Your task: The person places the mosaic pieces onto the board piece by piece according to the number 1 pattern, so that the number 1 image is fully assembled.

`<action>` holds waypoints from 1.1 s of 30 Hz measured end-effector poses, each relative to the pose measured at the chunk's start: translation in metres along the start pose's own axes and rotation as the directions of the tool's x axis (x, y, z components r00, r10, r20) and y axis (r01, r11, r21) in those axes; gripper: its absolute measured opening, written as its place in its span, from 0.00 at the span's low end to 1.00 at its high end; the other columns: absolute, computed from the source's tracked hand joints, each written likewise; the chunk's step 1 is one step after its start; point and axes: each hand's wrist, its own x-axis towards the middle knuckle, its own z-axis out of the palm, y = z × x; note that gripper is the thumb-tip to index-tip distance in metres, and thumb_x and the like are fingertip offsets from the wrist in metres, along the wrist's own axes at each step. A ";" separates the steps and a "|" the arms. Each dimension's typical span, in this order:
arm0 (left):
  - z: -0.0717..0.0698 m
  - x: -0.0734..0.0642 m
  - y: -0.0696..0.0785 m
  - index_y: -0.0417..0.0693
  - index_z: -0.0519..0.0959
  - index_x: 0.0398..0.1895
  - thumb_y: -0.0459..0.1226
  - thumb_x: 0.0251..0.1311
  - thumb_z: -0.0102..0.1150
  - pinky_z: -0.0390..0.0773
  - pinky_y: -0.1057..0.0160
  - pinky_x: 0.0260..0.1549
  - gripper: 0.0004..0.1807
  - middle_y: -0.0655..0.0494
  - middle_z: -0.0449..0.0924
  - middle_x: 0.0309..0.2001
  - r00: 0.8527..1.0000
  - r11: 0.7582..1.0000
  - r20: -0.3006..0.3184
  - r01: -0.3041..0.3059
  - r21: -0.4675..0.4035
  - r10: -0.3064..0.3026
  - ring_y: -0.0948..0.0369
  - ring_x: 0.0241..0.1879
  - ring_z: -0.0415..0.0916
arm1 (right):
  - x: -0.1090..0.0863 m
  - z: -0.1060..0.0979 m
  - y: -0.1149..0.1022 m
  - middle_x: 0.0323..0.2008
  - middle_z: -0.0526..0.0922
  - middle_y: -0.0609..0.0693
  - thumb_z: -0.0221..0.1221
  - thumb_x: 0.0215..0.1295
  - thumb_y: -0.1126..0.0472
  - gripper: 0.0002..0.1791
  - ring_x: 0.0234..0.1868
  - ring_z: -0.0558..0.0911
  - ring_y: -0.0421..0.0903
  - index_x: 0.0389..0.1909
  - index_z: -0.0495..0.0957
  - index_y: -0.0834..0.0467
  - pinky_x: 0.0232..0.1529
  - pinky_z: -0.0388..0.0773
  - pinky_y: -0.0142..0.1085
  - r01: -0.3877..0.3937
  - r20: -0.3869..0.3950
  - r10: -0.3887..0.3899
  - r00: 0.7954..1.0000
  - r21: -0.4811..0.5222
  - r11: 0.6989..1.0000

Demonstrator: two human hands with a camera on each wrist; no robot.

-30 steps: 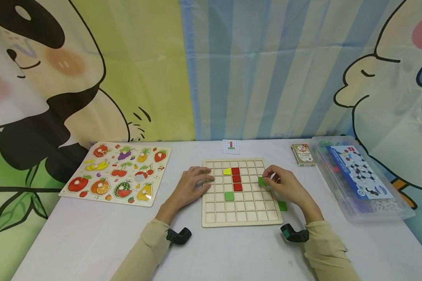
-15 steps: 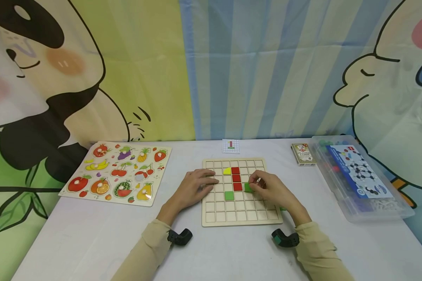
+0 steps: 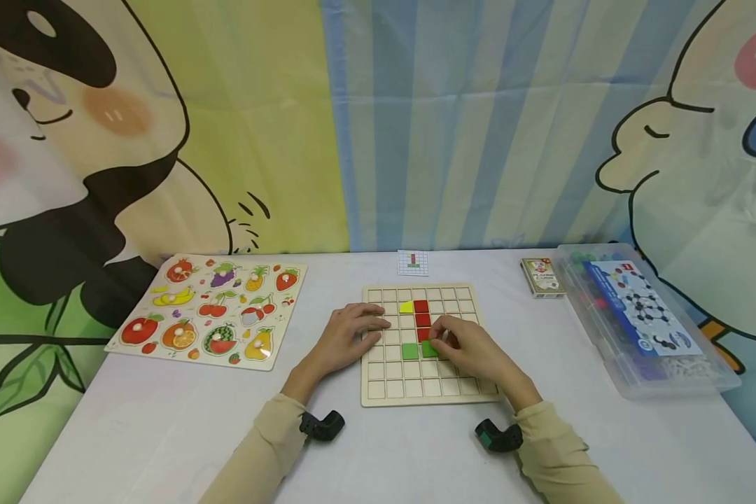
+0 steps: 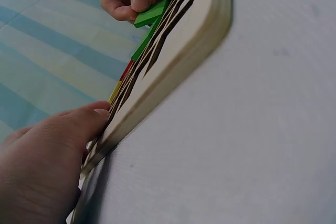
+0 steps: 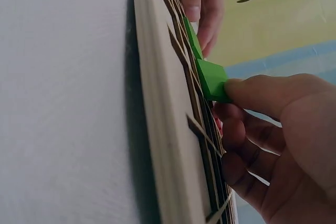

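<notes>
My right hand point(image 3: 472, 348) pinches a green square tile point(image 5: 211, 78) between thumb and fingers. The tile is tilted over the wooden grid board point(image 3: 390, 388), one edge low at the cells, just right of another green tile point(image 3: 410, 351) that lies in a cell. Red tiles point(image 3: 421, 320) form a column above, the lowest partly covered by my fingers. A yellow piece point(image 3: 406, 307) with a slanted side sits left of the top red tile. On the board's left edge rests my left hand point(image 3: 343, 334), its thumb on top and fingers loosely bent.
A small pattern card point(image 3: 412, 263) lies behind the board. To the left is a fruit puzzle board point(image 3: 290, 308). At the right stand a small card box point(image 3: 543, 277) and a clear plastic case point(image 3: 630, 374). A printed curtain point(image 3: 441, 126) hangs behind the table.
My right hand has carried the green tile leftward from the board's right side to beside the placed green tile. My left hand moved slightly farther onto the board, then stayed.
</notes>
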 end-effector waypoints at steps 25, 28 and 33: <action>-0.001 -0.001 -0.001 0.64 0.82 0.47 0.43 0.62 0.58 0.63 0.50 0.53 0.11 0.63 0.74 0.57 1.000 1.000 -0.022 -0.015 -0.025 0.014 0.61 0.61 0.68 | -0.003 0.001 -0.003 0.31 0.74 0.39 0.60 0.64 0.57 0.03 0.32 0.73 0.36 0.37 0.76 0.49 0.35 0.73 0.29 0.040 0.081 -0.033 0.996 -0.088 0.995; 0.000 0.000 -0.001 0.63 0.82 0.47 0.42 0.62 0.58 0.64 0.50 0.52 0.11 0.62 0.75 0.57 0.999 0.999 -0.029 -0.028 -0.025 0.028 0.60 0.60 0.68 | -0.004 -0.003 -0.002 0.33 0.76 0.39 0.58 0.65 0.57 0.04 0.33 0.74 0.36 0.38 0.76 0.50 0.37 0.74 0.30 0.061 0.104 -0.055 0.993 -0.060 0.996; 0.000 0.000 -0.002 0.63 0.82 0.47 0.42 0.62 0.58 0.64 0.51 0.52 0.11 0.63 0.75 0.57 0.999 0.999 -0.029 -0.030 -0.023 0.030 0.61 0.60 0.68 | -0.006 -0.011 0.003 0.34 0.78 0.39 0.57 0.66 0.57 0.05 0.33 0.75 0.36 0.40 0.77 0.52 0.37 0.74 0.30 0.065 0.136 -0.064 0.989 -0.004 0.998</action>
